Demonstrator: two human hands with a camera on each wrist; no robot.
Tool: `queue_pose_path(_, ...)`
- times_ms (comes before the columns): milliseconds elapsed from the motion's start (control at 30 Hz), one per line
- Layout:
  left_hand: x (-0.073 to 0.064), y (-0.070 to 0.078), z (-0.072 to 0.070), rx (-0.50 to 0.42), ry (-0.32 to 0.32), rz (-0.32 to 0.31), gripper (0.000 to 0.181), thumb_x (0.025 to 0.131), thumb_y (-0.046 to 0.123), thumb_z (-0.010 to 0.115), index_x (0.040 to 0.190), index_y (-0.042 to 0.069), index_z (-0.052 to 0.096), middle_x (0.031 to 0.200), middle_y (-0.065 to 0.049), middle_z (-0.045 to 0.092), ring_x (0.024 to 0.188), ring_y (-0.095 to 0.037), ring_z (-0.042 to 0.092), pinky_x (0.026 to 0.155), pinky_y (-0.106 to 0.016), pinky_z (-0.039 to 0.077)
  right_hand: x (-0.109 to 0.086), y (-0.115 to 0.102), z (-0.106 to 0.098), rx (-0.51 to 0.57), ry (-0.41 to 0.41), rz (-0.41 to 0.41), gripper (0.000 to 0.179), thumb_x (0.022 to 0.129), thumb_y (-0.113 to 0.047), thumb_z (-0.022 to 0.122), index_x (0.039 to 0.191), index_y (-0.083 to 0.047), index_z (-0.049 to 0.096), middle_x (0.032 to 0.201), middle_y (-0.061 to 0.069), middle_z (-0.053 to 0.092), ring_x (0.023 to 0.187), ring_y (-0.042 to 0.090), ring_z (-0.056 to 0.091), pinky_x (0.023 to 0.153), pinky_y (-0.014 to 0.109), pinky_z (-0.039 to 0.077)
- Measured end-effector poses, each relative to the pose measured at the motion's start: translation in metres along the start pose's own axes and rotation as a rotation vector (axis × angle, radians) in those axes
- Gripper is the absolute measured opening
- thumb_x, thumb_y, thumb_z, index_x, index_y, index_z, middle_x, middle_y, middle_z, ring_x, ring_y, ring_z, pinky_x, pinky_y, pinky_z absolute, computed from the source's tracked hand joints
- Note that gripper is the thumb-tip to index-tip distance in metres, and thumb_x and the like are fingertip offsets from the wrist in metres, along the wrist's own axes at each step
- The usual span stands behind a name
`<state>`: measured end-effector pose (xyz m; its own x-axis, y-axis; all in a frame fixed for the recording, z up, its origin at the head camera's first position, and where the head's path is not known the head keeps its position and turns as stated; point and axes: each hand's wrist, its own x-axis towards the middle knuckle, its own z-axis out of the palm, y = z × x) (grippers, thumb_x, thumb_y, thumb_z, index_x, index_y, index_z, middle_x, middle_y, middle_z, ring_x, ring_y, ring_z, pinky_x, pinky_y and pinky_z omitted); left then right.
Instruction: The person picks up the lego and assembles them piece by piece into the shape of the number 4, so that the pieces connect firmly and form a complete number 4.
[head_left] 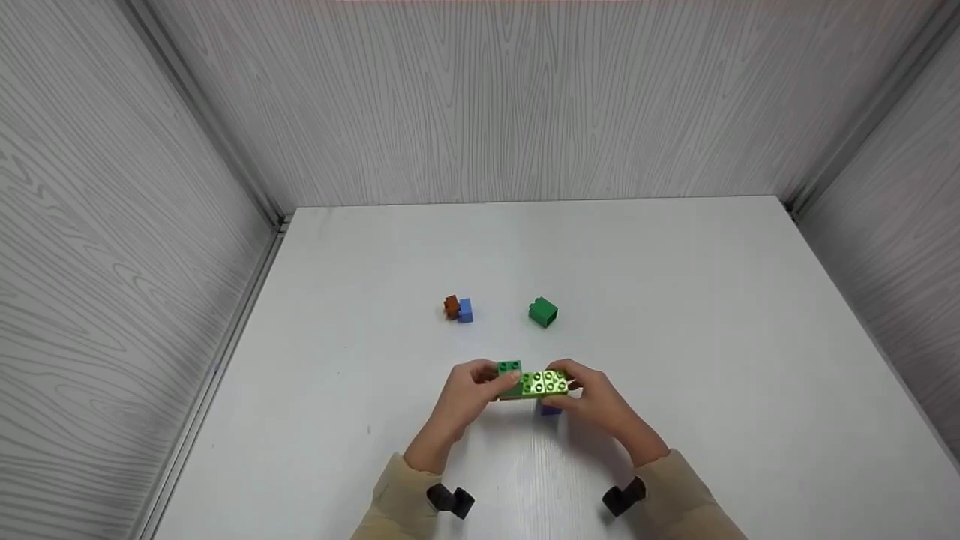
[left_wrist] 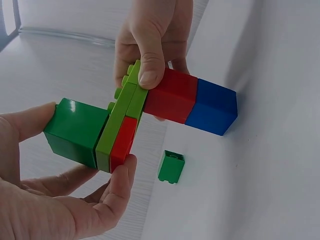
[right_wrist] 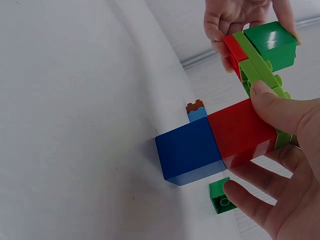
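Observation:
Both hands hold one assembly of toy building blocks above the table. A light green studded layer (head_left: pixel 546 383) forms its bridge. On its left end sits a green block (left_wrist: pixel 76 131), with a thin red block (left_wrist: pixel 123 145) underneath. Below the right end hang a red block (right_wrist: pixel 241 132) and, lowest, a blue block (right_wrist: pixel 190 151); whether the blue one touches the table, I cannot tell. My left hand (head_left: pixel 463 397) pinches the green end, its fingers reaching under the thin red block. Gripping the other end, my right hand (head_left: pixel 600 405) has its thumb where light green meets red.
Beyond the hands, a loose green block (head_left: pixel 543 312) lies on the white table (head_left: pixel 675 300). To its left, a small brown block (head_left: pixel 451 307) touches a light blue block (head_left: pixel 466 310). Pale wood-grain panels (head_left: pixel 480 97) rise at the back and both sides.

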<state>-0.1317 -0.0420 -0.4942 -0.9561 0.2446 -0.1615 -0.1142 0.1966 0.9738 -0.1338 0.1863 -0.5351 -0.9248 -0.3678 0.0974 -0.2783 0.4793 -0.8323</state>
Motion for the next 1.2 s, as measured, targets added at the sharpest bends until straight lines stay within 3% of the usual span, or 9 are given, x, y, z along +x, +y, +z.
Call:
queue_pose_path(267, 0.002, 0.001, -0.001, -0.003, -0.004, -0.026, 0.043, 0.082, 0.040, 0.069, 0.101, 0.002, 0.066, 0.092, -0.006, 0.062, 0.079, -0.016, 0.054, 0.075, -0.036, 0.049, 0.001, -0.002, 0.000, -0.005, 0.004, 0.012, 0.039, 0.079, -0.027, 0.074, 0.113, -0.017, 0.057, 0.102, -0.007, 0.060, 0.090, 0.015, 0.055, 0.081, 0.040, 0.047)
queue_pose_path(500, 0.006, -0.001, -0.006, -0.020, -0.031, -0.030, 0.041, 0.085, 0.035, 0.067, 0.106, 0.000, 0.064, 0.094, -0.006, 0.063, 0.084, -0.022, 0.057, 0.074, -0.035, 0.049, 0.004, -0.001, 0.003, -0.017, 0.017, 0.015, 0.040, 0.080, -0.029, 0.073, 0.114, -0.016, 0.057, 0.104, -0.006, 0.061, 0.090, 0.014, 0.055, 0.081, 0.039, 0.047)
queue_pose_path(700, 0.009, -0.001, -0.007, 0.040, -0.024, -0.028, 0.045, 0.088, 0.039, 0.062, 0.115, 0.002, 0.061, 0.102, -0.006, 0.061, 0.090, -0.019, 0.056, 0.080, -0.040, 0.048, 0.007, 0.000, 0.005, -0.012, 0.054, 0.007, 0.041, 0.080, -0.028, 0.073, 0.115, -0.015, 0.057, 0.105, -0.005, 0.061, 0.090, 0.014, 0.056, 0.081, 0.040, 0.048)
queue_pose_path(900, 0.011, -0.007, -0.006, 0.117, 0.001, 0.064, 0.051, 0.087, 0.047, 0.059, 0.120, 0.008, 0.059, 0.107, -0.004, 0.061, 0.095, -0.016, 0.057, 0.081, -0.033, 0.047, 0.009, 0.004, 0.008, -0.009, 0.076, 0.007, 0.043, 0.080, -0.030, 0.072, 0.117, -0.015, 0.056, 0.105, -0.005, 0.062, 0.092, 0.013, 0.057, 0.081, 0.038, 0.047)
queue_pose_path(1033, 0.013, -0.010, -0.005, 0.166, 0.027, 0.165, 0.049, 0.087, 0.047, 0.061, 0.119, 0.010, 0.059, 0.105, 0.001, 0.062, 0.099, -0.015, 0.056, 0.088, -0.036, 0.044, 0.009, 0.004, 0.008, -0.006, 0.081, -0.002, 0.043, 0.079, -0.029, 0.073, 0.116, -0.015, 0.057, 0.105, -0.005, 0.062, 0.091, 0.014, 0.057, 0.082, 0.039, 0.047)
queue_pose_path(1200, 0.016, -0.015, -0.002, 0.147, 0.040, 0.247, 0.051, 0.081, 0.042, 0.070, 0.120, 0.012, 0.058, 0.110, 0.002, 0.061, 0.101, -0.015, 0.055, 0.095, -0.045, 0.040, 0.009, 0.004, 0.009, 0.000, 0.080, 0.011, 0.042, 0.079, -0.028, 0.073, 0.115, -0.016, 0.057, 0.105, -0.005, 0.062, 0.092, 0.013, 0.056, 0.083, 0.039, 0.046)
